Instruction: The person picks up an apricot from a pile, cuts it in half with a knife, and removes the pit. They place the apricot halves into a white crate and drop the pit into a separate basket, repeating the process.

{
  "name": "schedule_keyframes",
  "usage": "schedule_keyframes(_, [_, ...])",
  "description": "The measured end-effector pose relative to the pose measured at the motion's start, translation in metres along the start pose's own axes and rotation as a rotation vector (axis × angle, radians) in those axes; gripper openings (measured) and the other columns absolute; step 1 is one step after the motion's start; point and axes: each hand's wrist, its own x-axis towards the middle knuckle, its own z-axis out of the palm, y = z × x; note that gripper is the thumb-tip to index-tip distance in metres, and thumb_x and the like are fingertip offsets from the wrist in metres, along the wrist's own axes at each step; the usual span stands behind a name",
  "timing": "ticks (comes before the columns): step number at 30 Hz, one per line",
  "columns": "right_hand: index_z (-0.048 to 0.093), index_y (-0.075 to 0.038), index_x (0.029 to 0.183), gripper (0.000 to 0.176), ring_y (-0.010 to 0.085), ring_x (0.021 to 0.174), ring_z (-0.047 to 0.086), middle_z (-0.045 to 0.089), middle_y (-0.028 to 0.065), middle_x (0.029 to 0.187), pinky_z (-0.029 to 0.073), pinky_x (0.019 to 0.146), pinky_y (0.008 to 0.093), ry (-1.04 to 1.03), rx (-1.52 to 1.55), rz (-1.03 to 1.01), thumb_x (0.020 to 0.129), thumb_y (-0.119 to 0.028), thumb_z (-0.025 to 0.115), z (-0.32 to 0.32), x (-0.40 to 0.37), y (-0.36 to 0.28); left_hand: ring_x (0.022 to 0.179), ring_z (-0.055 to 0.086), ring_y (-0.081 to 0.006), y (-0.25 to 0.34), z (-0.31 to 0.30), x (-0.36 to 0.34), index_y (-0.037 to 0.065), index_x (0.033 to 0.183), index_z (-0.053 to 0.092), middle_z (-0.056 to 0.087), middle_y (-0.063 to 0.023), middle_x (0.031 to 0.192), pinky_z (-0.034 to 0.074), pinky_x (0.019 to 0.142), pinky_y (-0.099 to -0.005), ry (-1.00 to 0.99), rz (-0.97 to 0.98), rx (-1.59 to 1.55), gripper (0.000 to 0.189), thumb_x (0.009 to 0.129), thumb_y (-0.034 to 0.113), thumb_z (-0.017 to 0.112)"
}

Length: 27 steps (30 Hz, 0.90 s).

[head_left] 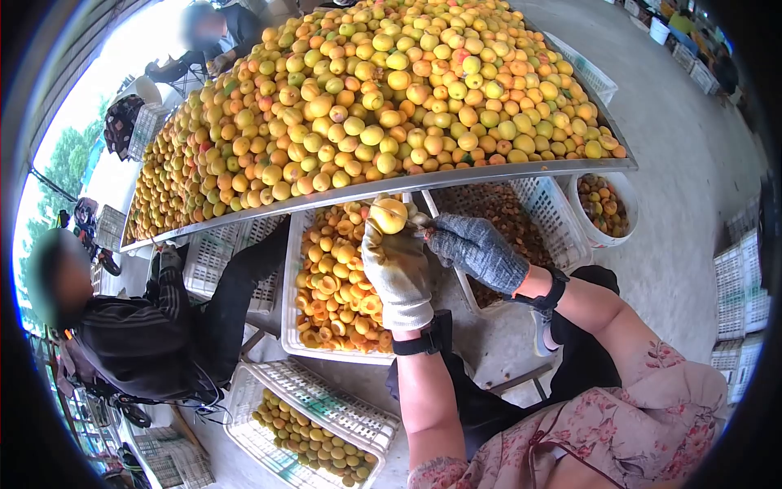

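My left hand (397, 273), in a cream knitted glove, is closed around a whole yellow apricot (388, 215) just below the metal table edge. My right hand (475, 249), in a grey glove, has its fingers closed beside the apricot. What it grips is too small to make out. Beneath my left hand stands a white crate (292, 326) of halved, pitted apricots (338, 273). Under and behind my right hand is another white crate (547, 204) with small brown pits (489, 204).
A metal-rimmed table (489, 172) is heaped with apricots (366, 98). A white bucket (612, 238) of fruit stands right. A crate (326, 399) of greenish fruit sits at lower left. One person (147, 342) sits left, another (232, 33) at the far side. Stacked crates (741, 285) stand far right.
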Motion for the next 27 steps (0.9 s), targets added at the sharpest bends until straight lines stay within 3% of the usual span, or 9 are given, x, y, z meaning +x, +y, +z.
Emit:
schedule_keyframes(7, [0.065,0.0,0.104,0.026,0.0153,0.062,0.061,0.064,0.0108,0.071,0.047,0.059,0.0307,0.083,-0.171,-0.159,0.091,-0.022,0.061,-0.004,0.003,0.014,0.071,0.06,-0.0161,-0.007,-0.012,0.004,0.0,0.114,0.056,0.065,-0.0104,0.093,0.047,0.062,-0.0233,-0.003,-0.105,0.06,0.038,0.098,0.031,0.041])
schedule_keyframes(10, [0.066,-0.001,0.102,0.026,0.0117,0.059,0.057,0.062,0.006,0.066,0.044,0.055,0.0287,0.085,-0.105,-0.085,0.092,-0.023,0.06,-0.012,0.005,0.02,0.083,0.058,-0.0158,-0.02,-0.009,0.007,0.001,0.116,0.053,0.062,-0.01,0.101,0.047,0.073,-0.0254,0.037,-0.073,0.13,0.036,0.099,0.03,0.04])
schedule_keyframes(12, [0.066,-0.002,0.099,0.024,0.0069,0.056,0.05,0.055,-0.001,0.062,0.04,0.051,0.0252,0.021,0.127,0.272,0.093,-0.024,0.059,-0.02,0.007,0.019,0.097,0.058,-0.0182,-0.031,-0.008,0.011,0.002,0.116,0.054,0.06,-0.0087,0.107,0.047,0.086,-0.0313,-0.095,-0.019,0.198,0.038,0.099,0.034,0.042])
schedule_keyframes(14, [0.067,-0.003,0.097,0.025,0.0034,0.056,0.043,0.049,-0.006,0.06,0.035,0.048,0.0222,0.042,0.144,0.221,0.094,-0.026,0.058,-0.026,0.007,0.022,0.101,0.056,-0.0162,-0.029,-0.008,0.013,0.002,0.117,0.054,0.058,-0.0069,0.109,0.044,0.086,-0.0284,-0.278,-0.034,0.303,0.037,0.099,0.032,0.043])
schedule_keyframes(16, [0.067,-0.002,0.098,0.026,0.0033,0.056,0.044,0.05,-0.0056,0.06,0.035,0.049,0.0223,0.05,0.233,0.259,0.094,-0.026,0.058,-0.034,0.009,0.018,0.096,0.057,-0.0163,-0.019,0.015,0.008,-0.002,0.123,0.048,0.058,-0.0109,0.108,0.047,0.087,-0.028,-0.092,-0.096,0.368,0.032,0.098,0.018,0.046])
schedule_keyframes(20, [0.065,0.0,0.1,0.03,0.013,0.056,0.051,0.057,0.0033,0.062,0.042,0.054,0.0303,0.06,0.102,0.138,0.093,-0.028,0.058,-0.039,0.009,0.03,0.094,0.059,-0.0166,-0.036,0.023,0.003,-0.001,0.123,0.048,0.058,-0.0115,0.107,0.049,0.086,-0.0306,-0.1,0.048,0.338,0.033,0.094,0.014,0.054])
schedule_keyframes(22, [0.064,-0.001,0.102,0.023,0.0057,0.063,0.051,0.059,-0.0017,0.072,0.041,0.054,0.0213,0.058,0.063,0.193,0.094,-0.021,0.058,-0.038,0.006,0.038,0.09,0.059,-0.0173,-0.055,0.012,0.009,0.001,0.118,0.05,0.059,-0.0105,0.103,0.049,0.084,-0.032,-0.13,0.059,0.25,0.03,0.096,0.021,0.052])
schedule_keyframes(24, [0.062,0.002,0.103,0.024,0.0133,0.068,0.058,0.066,0.0072,0.08,0.046,0.06,0.0287,0.228,-0.255,-0.224,0.094,-0.019,0.057,-0.035,0.004,0.048,0.087,0.058,-0.0176,-0.068,0.008,0.014,0.003,0.113,0.051,0.06,-0.0094,0.098,0.049,0.082,-0.033,-0.206,-0.004,-0.03,0.031,0.098,0.03,0.046])
schedule_keyframes(27, [0.063,0.003,0.102,0.028,0.0242,0.074,0.064,0.067,0.0167,0.086,0.048,0.066,0.0352,0.194,-0.224,-0.129,0.093,-0.022,0.058,-0.045,-0.002,0.038,0.093,0.057,-0.0145,-0.058,0.016,0.009,0.006,0.118,0.053,0.058,-0.006,0.112,0.046,0.083,-0.0266,-0.085,-0.245,0.12,0.041,0.098,0.041,0.045])
